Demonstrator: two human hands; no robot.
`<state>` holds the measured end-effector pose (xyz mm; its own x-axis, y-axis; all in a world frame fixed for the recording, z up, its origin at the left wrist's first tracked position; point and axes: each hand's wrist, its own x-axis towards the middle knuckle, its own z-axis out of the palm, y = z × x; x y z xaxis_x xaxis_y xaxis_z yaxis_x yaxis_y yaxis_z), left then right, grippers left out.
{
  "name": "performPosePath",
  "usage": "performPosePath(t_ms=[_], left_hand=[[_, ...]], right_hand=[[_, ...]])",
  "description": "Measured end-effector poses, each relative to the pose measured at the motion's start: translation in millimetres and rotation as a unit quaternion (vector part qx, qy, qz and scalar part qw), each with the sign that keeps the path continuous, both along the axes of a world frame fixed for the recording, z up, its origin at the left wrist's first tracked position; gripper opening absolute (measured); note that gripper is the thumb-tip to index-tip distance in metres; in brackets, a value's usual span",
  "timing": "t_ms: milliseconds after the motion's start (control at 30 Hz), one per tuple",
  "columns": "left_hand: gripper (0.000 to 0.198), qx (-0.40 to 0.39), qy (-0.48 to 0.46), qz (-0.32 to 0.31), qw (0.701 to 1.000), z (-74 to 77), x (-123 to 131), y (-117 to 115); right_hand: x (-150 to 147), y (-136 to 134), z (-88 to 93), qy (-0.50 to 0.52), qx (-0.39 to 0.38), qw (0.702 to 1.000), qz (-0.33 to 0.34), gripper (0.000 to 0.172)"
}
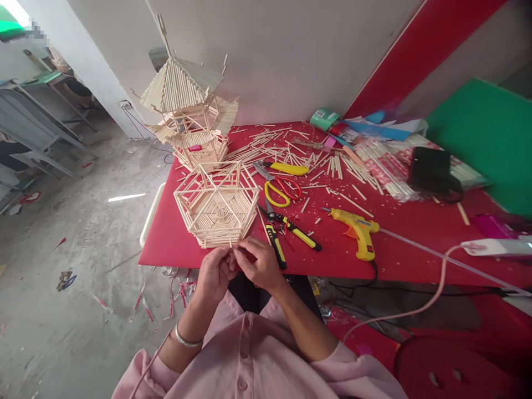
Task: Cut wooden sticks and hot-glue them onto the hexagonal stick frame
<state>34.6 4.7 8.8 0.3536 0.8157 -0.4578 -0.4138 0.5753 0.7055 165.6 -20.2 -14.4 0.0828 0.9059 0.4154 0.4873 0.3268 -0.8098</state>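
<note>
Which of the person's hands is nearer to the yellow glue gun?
Right. The right hand is to the left of the yellow glue gun, with a black-and-yellow handle between them; the left hand is farther left, beyond the right hand.

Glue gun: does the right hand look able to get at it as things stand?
Probably yes: the glue gun lies to the right of the right hand, with mainly the low-lying cutters between, which it could pass over.
</note>
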Motion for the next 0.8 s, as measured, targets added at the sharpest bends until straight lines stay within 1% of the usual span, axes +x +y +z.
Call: performPosePath(t_ms=[267, 800], left_hand=[[0.028, 0.005, 0.005, 0.003, 1.0, 1.6, 0.8, -0.4], [0.025, 0.004, -0.007, -0.002, 1.0, -0.8, -0.4, 0.0]], right_hand=[[0.0, -0.7, -0.8, -0.005, -0.001, 1.0, 0.001, 0.013], [0.1, -0.6, 1.3, -0.005, -0.001, 1.0, 0.004, 0.012]])
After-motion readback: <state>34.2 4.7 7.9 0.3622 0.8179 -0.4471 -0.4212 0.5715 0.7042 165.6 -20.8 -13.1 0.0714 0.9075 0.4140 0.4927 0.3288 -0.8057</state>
